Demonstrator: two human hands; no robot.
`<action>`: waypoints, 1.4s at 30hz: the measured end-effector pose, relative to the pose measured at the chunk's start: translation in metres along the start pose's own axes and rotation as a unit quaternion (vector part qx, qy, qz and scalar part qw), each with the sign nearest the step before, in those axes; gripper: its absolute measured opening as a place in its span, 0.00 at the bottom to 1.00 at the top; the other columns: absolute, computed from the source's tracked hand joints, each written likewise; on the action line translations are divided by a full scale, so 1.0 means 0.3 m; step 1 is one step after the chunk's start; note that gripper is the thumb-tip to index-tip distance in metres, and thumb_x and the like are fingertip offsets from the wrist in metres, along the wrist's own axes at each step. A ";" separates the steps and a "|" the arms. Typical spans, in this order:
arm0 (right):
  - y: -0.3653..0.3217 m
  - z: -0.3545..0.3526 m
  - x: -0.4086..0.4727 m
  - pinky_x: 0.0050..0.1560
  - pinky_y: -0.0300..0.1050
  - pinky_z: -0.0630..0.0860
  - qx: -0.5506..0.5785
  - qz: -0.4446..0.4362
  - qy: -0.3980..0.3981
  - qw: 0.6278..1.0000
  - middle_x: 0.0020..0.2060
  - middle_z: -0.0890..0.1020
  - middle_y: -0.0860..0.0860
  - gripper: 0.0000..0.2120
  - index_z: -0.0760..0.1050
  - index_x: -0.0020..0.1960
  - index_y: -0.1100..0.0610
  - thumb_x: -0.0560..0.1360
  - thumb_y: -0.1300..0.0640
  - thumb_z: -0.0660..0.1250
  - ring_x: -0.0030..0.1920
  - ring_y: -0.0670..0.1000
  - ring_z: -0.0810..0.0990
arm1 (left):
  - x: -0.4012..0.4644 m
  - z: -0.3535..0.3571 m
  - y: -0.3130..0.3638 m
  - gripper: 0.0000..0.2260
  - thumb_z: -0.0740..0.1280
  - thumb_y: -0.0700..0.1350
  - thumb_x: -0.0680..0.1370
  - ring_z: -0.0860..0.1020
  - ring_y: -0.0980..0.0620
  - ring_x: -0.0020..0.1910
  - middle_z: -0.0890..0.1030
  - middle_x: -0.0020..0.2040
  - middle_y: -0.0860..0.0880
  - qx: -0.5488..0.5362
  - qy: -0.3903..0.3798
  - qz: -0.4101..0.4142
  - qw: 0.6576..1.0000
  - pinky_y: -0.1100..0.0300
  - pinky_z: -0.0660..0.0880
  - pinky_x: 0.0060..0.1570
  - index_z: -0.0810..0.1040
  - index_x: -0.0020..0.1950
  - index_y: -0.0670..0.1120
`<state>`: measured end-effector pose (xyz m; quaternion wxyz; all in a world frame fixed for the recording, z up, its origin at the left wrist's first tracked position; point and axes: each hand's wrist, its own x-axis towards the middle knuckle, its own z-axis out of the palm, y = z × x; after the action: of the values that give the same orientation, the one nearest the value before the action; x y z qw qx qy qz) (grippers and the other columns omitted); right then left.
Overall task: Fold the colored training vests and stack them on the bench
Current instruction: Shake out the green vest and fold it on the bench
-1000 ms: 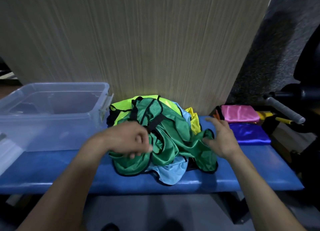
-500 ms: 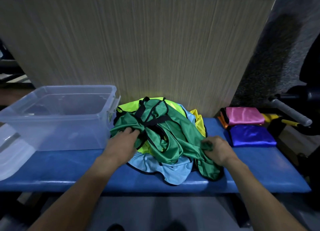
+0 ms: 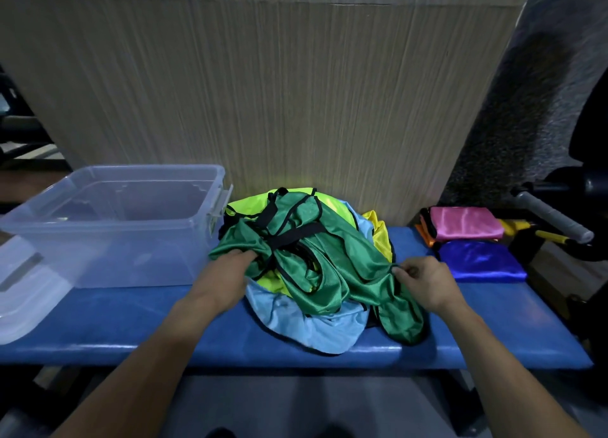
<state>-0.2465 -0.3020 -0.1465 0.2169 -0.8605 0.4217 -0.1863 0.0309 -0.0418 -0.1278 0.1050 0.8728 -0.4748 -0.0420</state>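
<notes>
— Vests first: where do they lie?

— Heaped in the middle of the padded blue surface [image 3: 131, 325]. A shiny green mesh vest with black trim [image 3: 332, 256] lies crumpled on top, over a neon yellow-green vest [image 3: 243, 205], a pale blue vest [image 3: 316, 325] that spills toward the near edge, and a golden yellow vest [image 3: 378, 230] that peeks out at the back right.

— And the hands?

— Both are on the green one. The left hand [image 3: 227, 273] has its fingers curled into a bunched fold at the heap's left side. The right hand [image 3: 424, 279] pinches the cloth between thumb and fingertips at the heap's right side, where a loop of the green vest hangs down toward the front edge.

— Anything already folded?

— At the right end of the surface, well apart from the heap, a folded glossy royal blue vest [image 3: 480, 261] lies flat. Just behind it a folded pink vest [image 3: 464, 222] rests on an orange one [image 3: 426, 235], of which only an edge shows.

— What is to the left?

— A clear plastic storage tub [image 3: 108, 240] stands on the surface just beside the heap. Its clear lid [image 3: 23, 293] lies at the far left, partly out of view. A wood-grain panel [image 3: 263, 92] rises behind everything.
</notes>
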 end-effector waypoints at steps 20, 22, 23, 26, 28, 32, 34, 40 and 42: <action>-0.335 -0.256 -0.141 0.41 0.46 0.81 0.546 0.062 -0.019 0.835 0.38 0.85 0.61 0.12 0.83 0.45 0.65 0.81 0.58 0.66 0.36 0.56 0.83 | -0.206 -0.480 0.310 0.13 0.63 0.45 0.83 0.83 0.51 0.40 0.85 0.45 0.45 -0.768 0.108 0.029 0.630 0.59 0.81 0.39 0.81 0.63 0.40; -0.325 -0.236 -0.135 0.43 0.47 0.76 0.499 0.064 -0.039 0.863 0.40 0.81 0.64 0.08 0.81 0.49 0.65 0.81 0.61 0.66 0.40 0.59 0.78 | -0.198 -0.456 0.320 0.17 0.66 0.49 0.80 0.83 0.51 0.39 0.84 0.44 0.44 -0.764 0.099 -0.005 0.637 0.59 0.82 0.39 0.81 0.63 0.40; -0.323 -0.231 -0.133 0.44 0.49 0.74 0.485 0.070 -0.054 0.870 0.41 0.79 0.63 0.06 0.79 0.51 0.64 0.80 0.62 0.66 0.41 0.59 0.76 | -0.195 -0.443 0.322 0.18 0.68 0.50 0.78 0.83 0.51 0.39 0.84 0.43 0.44 -0.759 0.086 -0.002 0.646 0.58 0.82 0.39 0.81 0.63 0.41; -0.319 -0.224 -0.125 0.43 0.49 0.77 0.462 0.081 -0.087 0.879 0.42 0.81 0.65 0.02 0.78 0.48 0.64 0.78 0.65 0.68 0.40 0.59 0.78 | -0.201 -0.403 0.327 0.19 0.79 0.42 0.70 0.84 0.46 0.44 0.84 0.51 0.41 -0.724 0.001 0.045 0.688 0.53 0.84 0.47 0.83 0.60 0.42; -0.311 -0.217 -0.121 0.47 0.49 0.76 0.415 0.055 -0.096 0.903 0.43 0.84 0.64 0.05 0.79 0.50 0.66 0.77 0.63 0.71 0.42 0.56 0.80 | -0.195 -0.370 0.307 0.21 0.82 0.39 0.65 0.84 0.46 0.48 0.83 0.55 0.43 -0.607 -0.031 0.053 0.792 0.52 0.81 0.53 0.85 0.57 0.48; -0.311 -0.224 -0.133 0.51 0.51 0.76 0.319 -0.008 -0.076 0.945 0.45 0.85 0.62 0.06 0.84 0.46 0.57 0.77 0.54 0.73 0.44 0.52 0.82 | -0.143 -0.298 0.266 0.08 0.79 0.45 0.71 0.81 0.62 0.50 0.85 0.48 0.58 -0.264 0.058 0.092 0.958 0.60 0.76 0.56 0.85 0.46 0.56; -0.312 -0.236 -0.138 0.52 0.56 0.79 0.353 0.006 -0.097 0.930 0.46 0.86 0.63 0.10 0.85 0.47 0.59 0.79 0.52 0.71 0.48 0.58 0.85 | -0.125 -0.283 0.256 0.05 0.75 0.49 0.76 0.79 0.63 0.47 0.83 0.44 0.61 -0.188 0.103 0.081 0.973 0.61 0.74 0.52 0.82 0.42 0.56; -0.351 -0.272 -0.162 0.51 0.56 0.78 0.438 0.030 -0.108 0.892 0.43 0.85 0.65 0.13 0.83 0.44 0.67 0.80 0.57 0.67 0.43 0.63 0.83 | -0.133 -0.304 0.308 0.17 0.67 0.56 0.79 0.71 0.51 0.36 0.73 0.36 0.47 -0.467 0.096 0.065 0.876 0.53 0.67 0.41 0.76 0.45 0.41; -0.363 -0.265 -0.168 0.42 0.53 0.73 0.399 -0.013 -0.121 0.909 0.41 0.83 0.63 0.08 0.81 0.47 0.65 0.79 0.62 0.66 0.39 0.58 0.77 | -0.141 -0.301 0.344 0.20 0.68 0.58 0.76 0.74 0.47 0.43 0.76 0.43 0.44 -0.559 0.031 0.051 0.827 0.49 0.69 0.48 0.77 0.48 0.39</action>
<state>-0.2452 -0.2187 -0.0292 0.5889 -0.7236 0.2716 -0.2365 -0.0612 -0.0477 -0.0179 0.5913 0.6403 -0.4108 -0.2676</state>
